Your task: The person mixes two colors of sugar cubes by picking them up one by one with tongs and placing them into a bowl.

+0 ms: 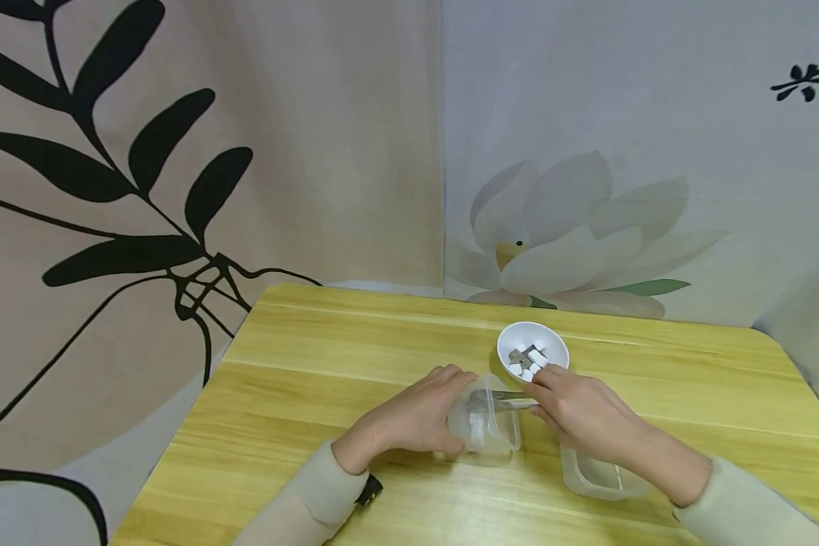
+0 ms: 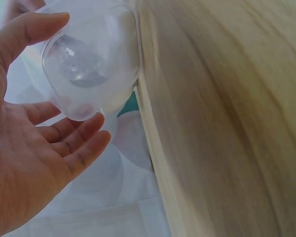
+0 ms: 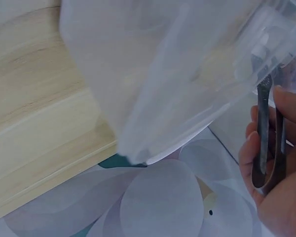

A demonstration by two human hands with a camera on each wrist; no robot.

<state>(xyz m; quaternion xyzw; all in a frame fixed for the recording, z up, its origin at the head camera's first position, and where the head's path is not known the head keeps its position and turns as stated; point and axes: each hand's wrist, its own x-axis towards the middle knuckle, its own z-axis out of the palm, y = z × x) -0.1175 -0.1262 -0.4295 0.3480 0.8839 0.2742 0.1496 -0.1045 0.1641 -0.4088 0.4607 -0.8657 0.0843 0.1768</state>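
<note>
My left hand holds a clear plastic container tipped on its side, its mouth facing right. In the left wrist view, thumb and fingers curve around the base of this container. My right hand grips small metal tongs, whose tips reach inside the container. Their bent end shows in the right wrist view, where the palm surrounds the tongs. Behind the hands stands a white bowl with several small white and grey pieces in it.
A second clear plastic container sits on the wooden table, partly hidden under my right forearm. It looms large in the right wrist view. A curtain with printed leaves and a flower hangs behind the table's far edge.
</note>
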